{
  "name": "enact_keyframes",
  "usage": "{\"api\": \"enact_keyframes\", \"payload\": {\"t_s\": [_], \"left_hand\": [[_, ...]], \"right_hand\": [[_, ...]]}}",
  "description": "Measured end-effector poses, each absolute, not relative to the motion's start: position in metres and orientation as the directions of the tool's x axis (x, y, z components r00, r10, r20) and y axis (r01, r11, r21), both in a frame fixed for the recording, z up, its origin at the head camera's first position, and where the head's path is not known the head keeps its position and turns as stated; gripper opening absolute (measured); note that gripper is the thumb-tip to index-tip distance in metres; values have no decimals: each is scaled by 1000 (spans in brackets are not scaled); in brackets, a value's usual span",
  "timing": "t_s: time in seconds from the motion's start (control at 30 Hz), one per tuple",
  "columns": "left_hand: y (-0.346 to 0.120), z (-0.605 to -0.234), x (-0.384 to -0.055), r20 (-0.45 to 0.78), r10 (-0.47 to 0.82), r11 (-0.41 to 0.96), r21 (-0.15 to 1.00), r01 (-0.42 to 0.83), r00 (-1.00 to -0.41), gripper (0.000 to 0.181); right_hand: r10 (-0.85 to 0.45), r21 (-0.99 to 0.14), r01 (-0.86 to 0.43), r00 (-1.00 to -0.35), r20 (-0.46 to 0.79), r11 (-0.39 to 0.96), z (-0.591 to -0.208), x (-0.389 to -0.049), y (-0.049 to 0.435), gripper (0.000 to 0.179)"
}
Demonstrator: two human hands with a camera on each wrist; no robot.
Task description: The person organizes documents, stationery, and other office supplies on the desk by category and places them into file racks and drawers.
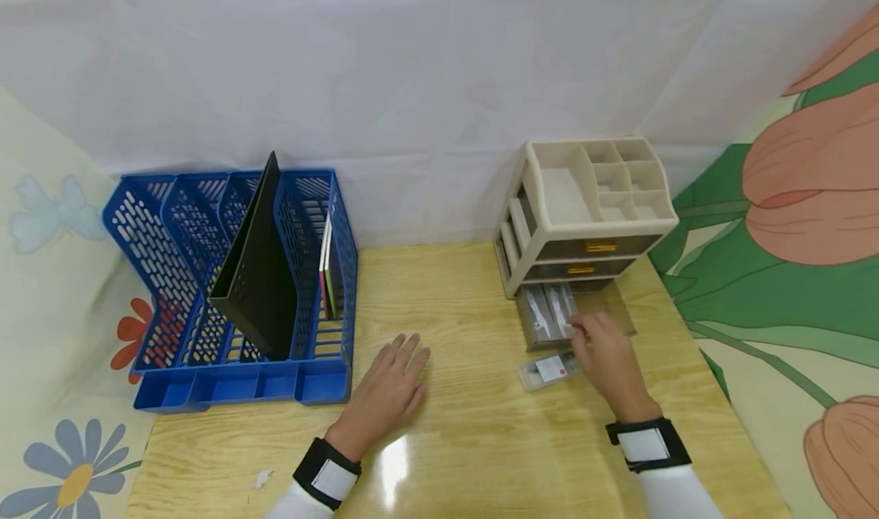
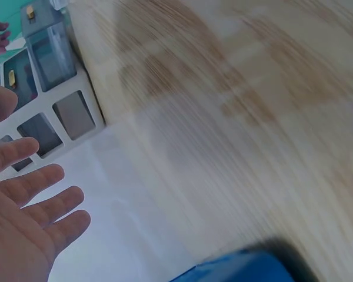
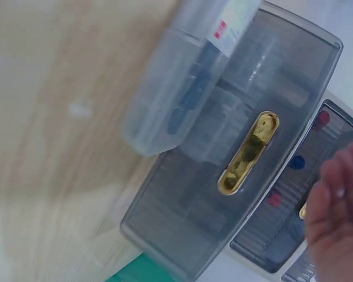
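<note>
My right hand (image 1: 607, 359) is at the pulled-out smoky bottom drawer (image 1: 611, 309) of a small cream drawer cabinet, its fingertips over the drawer's contents. I cannot tell whether the fingers pinch anything. Inside, to the left, lie two clear plastic boxes (image 1: 539, 313) with white pieces in them. Another clear box (image 1: 542, 370) with a white label lies on the table against the drawer's front. The right wrist view shows this labelled box (image 3: 165, 97) beside the drawer's gold handle (image 3: 249, 153). My left hand (image 1: 384, 389), fingers spread and holding nothing, is low over the table.
The cabinet (image 1: 542, 236) has an open-topped divided tray and two closed drawers above the open one. On the left stands a blue file rack (image 1: 240, 370), with a black folder (image 1: 264, 290) leaning in it and thin booklets (image 1: 331, 275). A white sheet (image 1: 426, 122) hangs behind.
</note>
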State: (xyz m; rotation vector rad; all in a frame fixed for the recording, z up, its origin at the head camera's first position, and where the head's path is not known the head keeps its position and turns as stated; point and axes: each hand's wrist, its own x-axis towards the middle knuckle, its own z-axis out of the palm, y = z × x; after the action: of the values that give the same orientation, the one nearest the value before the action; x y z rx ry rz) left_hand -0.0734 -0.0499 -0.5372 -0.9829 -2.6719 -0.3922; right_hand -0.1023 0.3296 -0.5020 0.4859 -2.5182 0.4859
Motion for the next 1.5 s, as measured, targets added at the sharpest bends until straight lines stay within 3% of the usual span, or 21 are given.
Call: {"api": "enact_keyframes", "payload": {"t_s": [0.2, 0.53, 0.83, 1.17, 1.5], "left_hand": [[-36, -539, -75, 333, 582, 734, 179, 656, -742, 54], [-19, -544, -75, 330, 565, 735, 217, 643, -757, 52], [-16, -546, -75, 357, 564, 725, 219, 653, -745, 52], [-13, -544, -75, 352, 568, 726, 211, 654, -744, 49], [-8, -539, -76, 354, 580, 712, 217, 667, -734, 44]], "right_hand": [[-410, -158, -523, -793, 451, 837, -504, -82, 332, 23], [-515, -122, -587, -777, 361, 801, -523, -70, 338, 27], [-516, -114, -574, -793, 323, 811, -543, -64, 330, 45], [-578, -117, -641, -745, 332, 759, -551, -66, 313, 44], [-569, -190, -650, -745, 347, 736, -551, -62, 293, 36]]}}
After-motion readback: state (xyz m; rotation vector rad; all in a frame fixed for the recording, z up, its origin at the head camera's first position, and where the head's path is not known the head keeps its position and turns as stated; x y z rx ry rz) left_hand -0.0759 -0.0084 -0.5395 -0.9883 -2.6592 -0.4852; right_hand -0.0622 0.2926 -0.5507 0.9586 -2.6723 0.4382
